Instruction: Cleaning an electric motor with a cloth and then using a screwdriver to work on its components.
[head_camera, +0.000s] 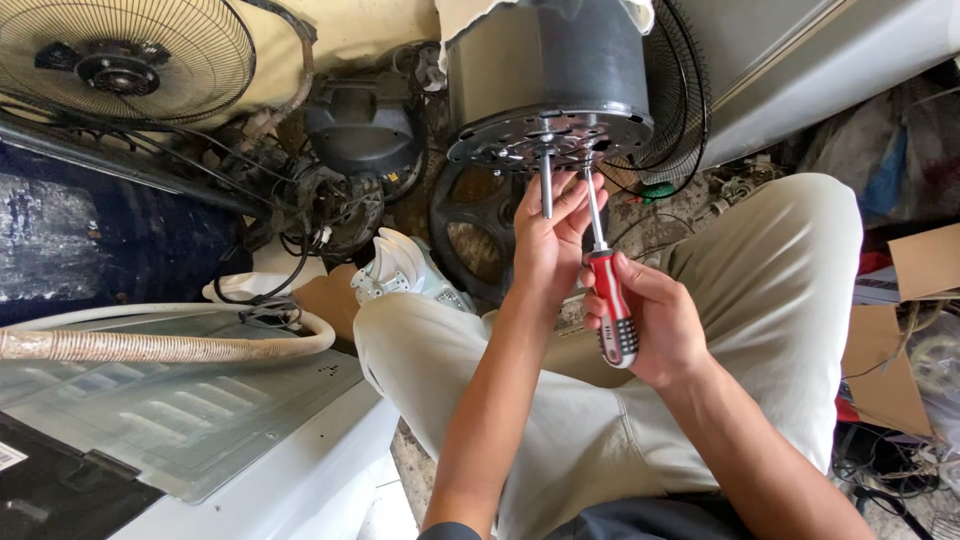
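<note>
Your right hand (655, 325) is fisted round the red screwdriver (612, 300), tip at the motor's (545, 75) bottom rim; left hand (548, 235) loosely pinches its shaft (546, 185), knees crowding below.

The motor (545, 75) stands ahead of the person's knees, its shaft (546, 185) pointing back toward them. The left hand (548, 240) is at the shaft; just right of it the right hand (655, 325) holds the screwdriver (610, 290), whose tip meets the motor's end plate. A fan guard (125, 50) lies far left, behind a hose (160, 345) that rests on a flat panel (190, 410) (beside the left leg). Cardboard (900, 340) lies at the right, beyond the right leg.
</note>
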